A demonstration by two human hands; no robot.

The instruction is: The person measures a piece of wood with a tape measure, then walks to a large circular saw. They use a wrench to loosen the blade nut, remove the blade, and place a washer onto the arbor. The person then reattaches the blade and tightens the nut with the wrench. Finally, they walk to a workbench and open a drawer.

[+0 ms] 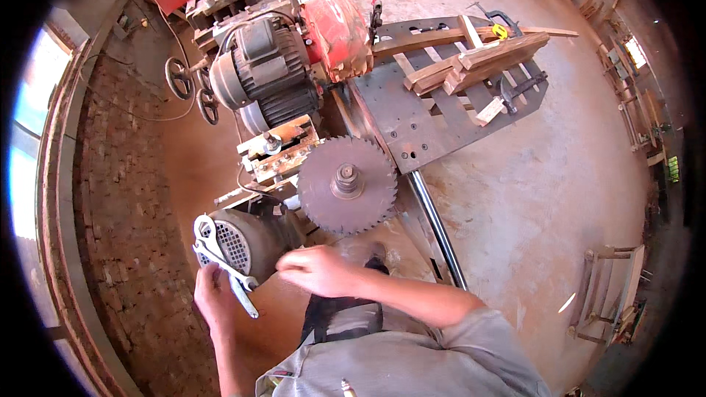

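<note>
- While the left hand (213,298) has its fingers closed on the wrenches (220,256), these sit in front of the grilled motor (266,239), lower left of the saw blade (320,191).
- Long axis: diagonal, ring end upper left, handle tip lower right.
- Right hand (316,268): just right of the wrenches, apart, fingertips pointing left at the forked end. Fingers half curled; can't tell if they pinch anything.
- Left is nearer, already touching.
- Farther out, upper right: steel table (390,103) carrying wooden beams (500,62).
</note>
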